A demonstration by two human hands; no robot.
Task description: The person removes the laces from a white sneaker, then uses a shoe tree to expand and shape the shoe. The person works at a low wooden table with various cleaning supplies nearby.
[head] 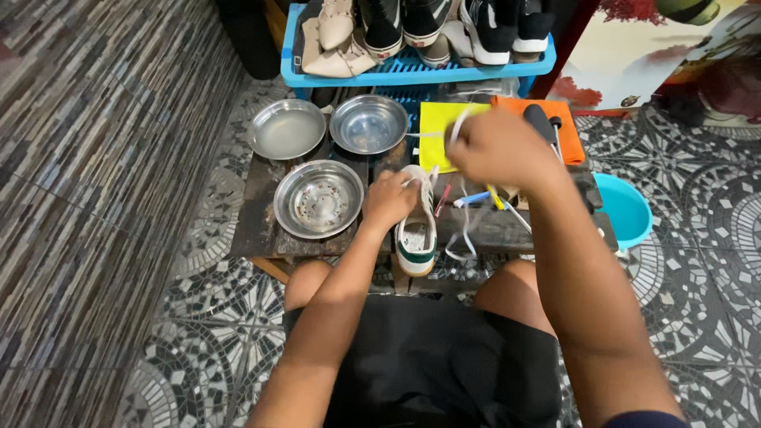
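White sneaker (pixel 416 230) with green heel trim lies toe toward twelve o'clock; left hand (pixel 388 200) grips its side, right hand (pixel 495 147) pinches the white lace (pixel 464 226).

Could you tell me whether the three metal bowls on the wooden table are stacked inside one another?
No, the three metal bowls lie apart, side by side on the wooden table, left of the white shoe.

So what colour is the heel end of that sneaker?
Green, on a white sneaker with a tan sole edge; the head view shows it.
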